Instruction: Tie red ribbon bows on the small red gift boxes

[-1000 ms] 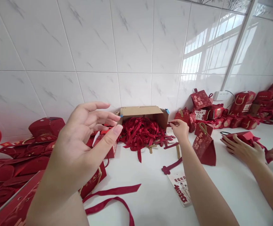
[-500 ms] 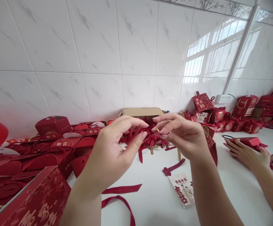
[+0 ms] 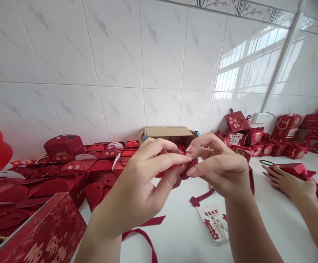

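Currently, a small dark red piece (image 3: 185,175) is held up between both sets of fingertips, above the middle of the worktop (image 3: 180,223). By the left hand (image 3: 148,182) it is pinched narrowly with thumb and forefinger; by the right hand (image 3: 224,171) its other side is pinched just as narrowly. The piece could be dropped if either pinch were slackened, or creased if it were bent too hard; its full shape is hidden by the fingers. The red ribbon (image 3: 156,220) towards the near edge could be snagged if the left hand were lowered.

Counted, there are: one held piece; one flower-ended strap (image 3: 204,196), just beside one printed card (image 3: 213,223); one cardboard box (image 3: 167,131) at the far edge; and two co-worker's hands (image 3: 292,182) at one wrapped box (image 3: 288,169). The heaped red boxes (image 3: 101,170) along the left end cannot be counted reliably.
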